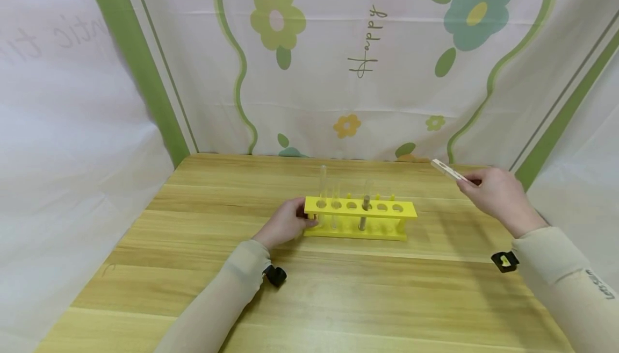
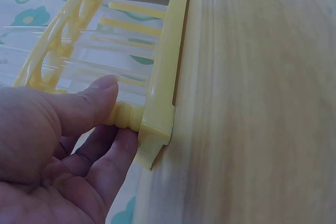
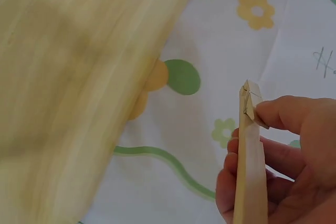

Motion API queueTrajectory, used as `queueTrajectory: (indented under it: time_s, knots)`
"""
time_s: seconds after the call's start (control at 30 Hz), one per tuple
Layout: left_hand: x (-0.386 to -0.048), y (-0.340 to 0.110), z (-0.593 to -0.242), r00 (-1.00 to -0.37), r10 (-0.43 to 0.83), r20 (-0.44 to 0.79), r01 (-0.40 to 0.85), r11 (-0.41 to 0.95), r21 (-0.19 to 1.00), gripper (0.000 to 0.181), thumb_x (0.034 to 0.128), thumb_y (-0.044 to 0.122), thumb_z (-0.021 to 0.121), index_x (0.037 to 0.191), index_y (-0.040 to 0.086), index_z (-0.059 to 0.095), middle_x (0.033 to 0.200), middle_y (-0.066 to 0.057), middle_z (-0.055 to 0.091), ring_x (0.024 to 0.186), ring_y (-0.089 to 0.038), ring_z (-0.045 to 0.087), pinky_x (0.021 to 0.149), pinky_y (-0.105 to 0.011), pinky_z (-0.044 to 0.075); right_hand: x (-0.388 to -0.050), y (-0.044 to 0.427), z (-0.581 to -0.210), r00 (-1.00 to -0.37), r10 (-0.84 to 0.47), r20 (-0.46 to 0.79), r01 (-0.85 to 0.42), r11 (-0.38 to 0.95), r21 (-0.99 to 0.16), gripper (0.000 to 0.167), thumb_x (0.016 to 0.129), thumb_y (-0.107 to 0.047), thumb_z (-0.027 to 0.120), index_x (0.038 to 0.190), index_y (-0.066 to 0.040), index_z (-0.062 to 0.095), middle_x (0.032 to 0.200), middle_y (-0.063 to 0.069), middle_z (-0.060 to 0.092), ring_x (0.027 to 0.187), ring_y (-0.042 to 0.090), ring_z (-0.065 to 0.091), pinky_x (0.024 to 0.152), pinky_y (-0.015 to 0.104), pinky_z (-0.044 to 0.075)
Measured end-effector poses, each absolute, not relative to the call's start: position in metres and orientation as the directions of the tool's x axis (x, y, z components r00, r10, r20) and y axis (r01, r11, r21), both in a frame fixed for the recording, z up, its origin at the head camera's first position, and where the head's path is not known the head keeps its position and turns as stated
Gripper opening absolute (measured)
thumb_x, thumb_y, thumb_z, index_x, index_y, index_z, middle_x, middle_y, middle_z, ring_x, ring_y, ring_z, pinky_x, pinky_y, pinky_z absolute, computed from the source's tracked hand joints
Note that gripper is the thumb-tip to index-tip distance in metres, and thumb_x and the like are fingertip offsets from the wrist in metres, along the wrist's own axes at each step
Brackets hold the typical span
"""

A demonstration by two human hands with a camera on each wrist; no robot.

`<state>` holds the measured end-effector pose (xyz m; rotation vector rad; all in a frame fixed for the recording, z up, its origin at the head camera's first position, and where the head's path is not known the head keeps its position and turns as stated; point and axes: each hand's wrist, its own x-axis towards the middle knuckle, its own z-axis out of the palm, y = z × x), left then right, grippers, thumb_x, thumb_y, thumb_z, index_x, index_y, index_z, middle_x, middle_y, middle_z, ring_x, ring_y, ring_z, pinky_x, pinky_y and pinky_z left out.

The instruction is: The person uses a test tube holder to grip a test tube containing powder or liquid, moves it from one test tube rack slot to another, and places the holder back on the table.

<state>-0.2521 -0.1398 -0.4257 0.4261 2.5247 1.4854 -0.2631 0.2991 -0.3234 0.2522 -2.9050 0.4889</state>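
Note:
A yellow test tube rack (image 1: 343,212) stands upright on the table. My left hand (image 1: 285,224) grips its left end; in the left wrist view, thumb and fingers close round the ridged end post (image 2: 126,115). Two clear test tubes (image 1: 323,181) stand in the leftmost holes. Another test tube (image 1: 366,201), with something dark grey inside, stands further right. Above the table's right side, my right hand (image 1: 498,197) holds a wooden test tube clamp (image 1: 446,169), which points up and left. In the right wrist view, the thumb presses the clamp's short piece (image 3: 253,109) near its metal spring.
The wooden table (image 1: 338,294) reaches back to a white curtain (image 1: 309,84) printed with flowers. Similar cloth hangs at the left and right sides. Pegs (image 1: 393,197) stick up along the rack's back.

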Motion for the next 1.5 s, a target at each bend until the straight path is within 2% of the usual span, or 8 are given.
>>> queueTrajectory:
  time_s: [0.13,0.43,0.7,0.93,1.17,1.33,1.5]
  knots:
    - [-0.252,-0.14,-0.426,-0.942,0.335,-0.014,0.151,0.459,0.876,0.022,0.0919,0.013,0.072,0.112,0.015,0.064,0.099,0.0,0.065,0.089,-0.018,0.06,0.079,-0.033,0.053,-0.267,0.31,-0.334,-0.981,-0.137,0.141,-0.176,0.932,-0.316,0.042,0.099,-0.032,0.059,0.11,0.008,0.07,0.092,0.018,0.071,0.069,0.024,0.06,0.055,0.039,0.045]
    - [-0.252,-0.14,-0.425,-0.943,0.332,-0.024,0.137,0.453,0.881,0.022,0.0917,0.013,0.073,0.112,0.015,0.064,0.1,0.0,0.065,0.09,-0.018,0.06,0.08,-0.032,0.053,-0.275,0.323,-0.354,-0.992,-0.123,-0.008,-0.113,0.94,-0.323,0.035,0.093,-0.027,0.063,0.101,0.006,0.072,0.081,0.008,0.07,0.065,0.022,0.053,0.054,0.033,0.041]
    - [-0.252,-0.14,-0.425,-0.94,0.341,-0.015,0.151,0.456,0.877,0.021,0.0917,0.013,0.073,0.111,0.015,0.064,0.099,0.0,0.065,0.089,-0.018,0.06,0.078,-0.032,0.053,-0.284,0.326,-0.368,-0.99,-0.1,-0.101,-0.061,0.942,-0.33,0.036,0.093,-0.024,0.063,0.1,0.011,0.069,0.089,0.02,0.069,0.074,0.028,0.06,0.063,0.042,0.049]
    - [-0.253,-0.141,-0.426,-0.939,0.343,-0.01,0.159,0.462,0.872,0.022,0.0914,0.013,0.073,0.111,0.016,0.064,0.099,0.0,0.065,0.089,-0.018,0.06,0.078,-0.032,0.053,-0.289,0.327,-0.379,-0.992,-0.089,-0.092,-0.056,0.946,-0.318,0.039,0.092,-0.025,0.067,0.098,0.013,0.068,0.096,0.029,0.067,0.081,0.038,0.063,0.07,0.053,0.051]
    - [-0.253,-0.141,-0.427,-0.941,0.338,-0.014,0.154,0.466,0.871,0.021,0.0912,0.014,0.073,0.111,0.016,0.064,0.098,0.0,0.065,0.088,-0.018,0.06,0.079,-0.032,0.053,-0.296,0.327,-0.39,-0.992,-0.064,-0.109,-0.025,0.945,-0.325,0.037,0.092,-0.027,0.068,0.091,0.01,0.07,0.083,0.019,0.068,0.068,0.026,0.059,0.061,0.042,0.051]
    - [-0.254,-0.14,-0.427,-0.941,0.338,-0.017,0.152,0.467,0.871,0.021,0.0913,0.014,0.073,0.111,0.016,0.064,0.098,0.0,0.065,0.089,-0.018,0.06,0.079,-0.032,0.053,-0.298,0.326,-0.396,-0.991,-0.047,-0.123,-0.003,0.943,-0.334,0.035,0.093,-0.027,0.066,0.087,0.007,0.07,0.076,0.013,0.066,0.063,0.023,0.056,0.056,0.036,0.048]
    - [-0.254,-0.14,-0.427,-0.941,0.339,-0.016,0.152,0.462,0.874,0.022,0.0914,0.014,0.073,0.112,0.016,0.064,0.099,0.0,0.065,0.089,-0.019,0.06,0.079,-0.032,0.053,-0.297,0.322,-0.397,-0.99,-0.054,-0.128,-0.009,0.946,-0.325,0.035,0.093,-0.029,0.066,0.073,-0.001,0.068,0.065,0.006,0.06,0.057,0.02,0.051,0.052,0.034,0.043]
